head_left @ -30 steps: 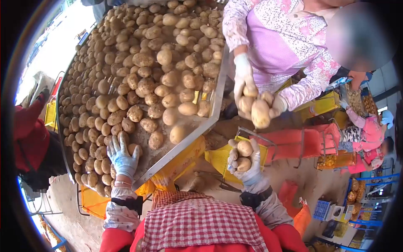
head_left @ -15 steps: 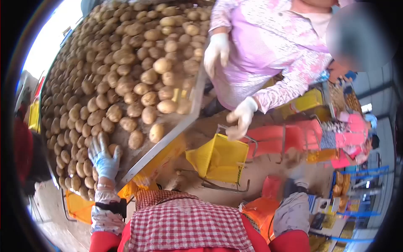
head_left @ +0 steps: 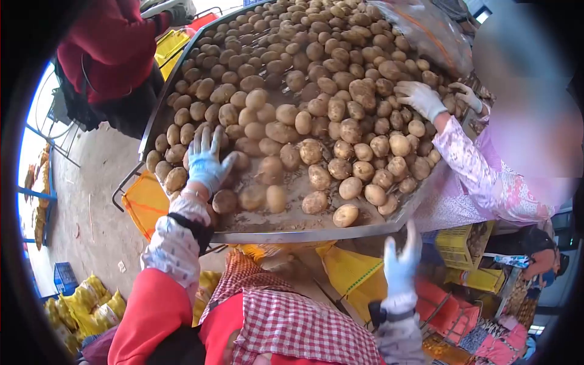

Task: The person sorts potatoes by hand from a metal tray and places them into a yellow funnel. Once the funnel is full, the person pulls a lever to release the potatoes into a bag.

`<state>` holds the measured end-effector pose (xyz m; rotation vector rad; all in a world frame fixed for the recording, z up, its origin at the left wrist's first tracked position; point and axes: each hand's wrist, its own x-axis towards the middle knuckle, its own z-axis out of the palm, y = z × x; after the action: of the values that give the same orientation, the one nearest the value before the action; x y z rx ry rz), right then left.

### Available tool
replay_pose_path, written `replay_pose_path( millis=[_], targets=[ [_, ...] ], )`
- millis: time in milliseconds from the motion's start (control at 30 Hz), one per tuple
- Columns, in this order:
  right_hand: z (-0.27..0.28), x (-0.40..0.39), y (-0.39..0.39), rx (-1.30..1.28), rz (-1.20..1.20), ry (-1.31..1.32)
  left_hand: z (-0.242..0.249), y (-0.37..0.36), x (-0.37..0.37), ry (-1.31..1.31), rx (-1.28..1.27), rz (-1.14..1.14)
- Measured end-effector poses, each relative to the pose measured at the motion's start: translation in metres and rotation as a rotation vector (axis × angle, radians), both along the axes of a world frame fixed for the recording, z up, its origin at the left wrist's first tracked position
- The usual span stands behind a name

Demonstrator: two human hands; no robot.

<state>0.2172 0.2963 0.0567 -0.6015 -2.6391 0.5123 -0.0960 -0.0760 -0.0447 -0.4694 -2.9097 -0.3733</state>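
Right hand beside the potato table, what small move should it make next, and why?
Probably reach the right hand over the metal rim toward the pale potato inside: that hand looks open and empty, while the left hand lies spread over other potatoes.

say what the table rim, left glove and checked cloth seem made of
Table rim: probably bare metal, grey with a dull sheen.
Left glove: thin and close-fitting, pale blue and whitish; fabric or rubber, the look leaves open.
Checked cloth: likely woven fabric, matte, judging by its red-and-white checks and soft drape.
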Motion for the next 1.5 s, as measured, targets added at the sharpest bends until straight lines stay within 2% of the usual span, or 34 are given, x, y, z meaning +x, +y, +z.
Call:
replay_pose_path(
  millis=[67,133,200,267,333,367,400,467,533,567,600,633,667,733,800,867,933,1000,1033,1067,1133,1200,1267,1300,1367,1400,1433,1467,1500],
  targets=[
    [-0.003,-0.073,-0.009,0.14,0.085,0.03,0.004,-0.008,-0.029,-0.078,0.019,0.073],
    [-0.036,-0.119,-0.029,0.228,-0.103,-0.065,0.01,-0.019,-0.025,-0.029,0.002,0.074],
    [-0.051,-0.137,-0.085,0.201,-0.162,-0.303,0.022,-0.026,0.007,-0.049,-0.047,-0.173],
    [-0.033,-0.129,-0.129,0.219,0.167,-0.37,0.029,-0.036,0.047,-0.105,-0.044,-0.298],
    [-0.029,-0.117,-0.142,-0.122,0.515,-0.191,0.046,-0.046,0.076,-0.234,-0.087,-0.305],
    [-0.022,-0.119,-0.137,-0.322,0.502,-0.004,0.034,-0.051,0.083,-0.182,-0.058,-0.298],
    [-0.018,-0.125,-0.12,-0.101,0.451,0.102,0.031,-0.053,0.085,-0.171,-0.043,-0.259],
    [-0.015,-0.154,-0.074,0.046,0.172,0.228,0.022,-0.051,0.079,-0.117,0.002,-0.151],
    [-0.035,-0.165,-0.043,0.085,-0.134,0.131,0.028,-0.043,0.073,-0.127,0.029,-0.072],
    [-0.049,-0.158,-0.053,0.141,-0.173,-0.241,0.025,-0.044,0.073,-0.123,0.024,-0.075],
    [-0.073,-0.144,-0.061,0.289,-0.014,-0.32,0.022,-0.045,0.073,-0.119,0.018,-0.074],
    [-0.059,-0.137,-0.086,-0.291,0.186,-0.147,0.024,-0.047,0.072,-0.138,0.022,-0.083],
    [-0.042,-0.134,-0.103,-0.423,0.28,-0.227,0.025,-0.046,0.072,-0.145,0.027,-0.079],
    [-0.032,-0.136,-0.097,-0.241,0.467,-0.035,0.027,-0.047,0.071,-0.14,0.032,-0.079],
    [-0.01,-0.172,-0.061,0.025,0.372,0.158,0.026,-0.046,0.071,-0.142,0.042,-0.081],
    [0.005,-0.219,-0.009,0.486,0.087,0.122,0.026,-0.045,0.071,-0.153,0.047,-0.088],
    [-0.017,-0.251,0.044,0.44,0.13,0.114,0.027,-0.046,0.07,-0.156,0.042,-0.089],
    [-0.044,-0.265,0.042,0.48,0.126,-0.339,0.028,-0.046,0.069,-0.16,0.051,-0.09],
    [-0.033,-0.265,0.013,0.494,0.06,-0.342,0.03,-0.047,0.068,-0.17,0.059,-0.09],
    [-0.052,-0.261,0.015,0.546,0.066,-0.181,0.031,-0.047,0.068,-0.174,0.061,-0.083],
    [-0.054,-0.251,-0.005,0.539,0.082,-0.051,0.033,-0.048,0.069,-0.196,0.068,-0.079],
    [-0.04,-0.231,-0.033,0.554,0.245,-0.101,0.032,-0.047,0.067,-0.188,0.079,-0.085],
    [-0.041,-0.214,-0.051,0.181,0.61,-0.069,0.034,-0.047,0.066,-0.19,0.077,-0.09],
    [-0.036,-0.214,-0.056,0.183,0.611,-0.07,0.033,-0.048,0.066,-0.181,0.079,-0.09],
    [-0.029,-0.215,-0.067,-0.058,0.512,0.059,0.032,-0.047,0.067,-0.178,0.081,-0.088],
    [-0.031,-0.223,-0.057,0.033,0.437,0.213,0.032,-0.047,0.067,-0.169,0.085,-0.085],
    [-0.026,-0.237,-0.045,0.061,0.282,0.17,0.032,-0.047,0.067,-0.17,0.079,-0.08],
    [-0.024,-0.251,-0.036,0.136,0.213,0.273,0.032,-0.047,0.067,-0.169,0.077,-0.082],
    [-0.024,-0.267,-0.029,0.165,0.209,0.243,0.032,-0.046,0.067,-0.168,0.075,-0.086]
  ],
)
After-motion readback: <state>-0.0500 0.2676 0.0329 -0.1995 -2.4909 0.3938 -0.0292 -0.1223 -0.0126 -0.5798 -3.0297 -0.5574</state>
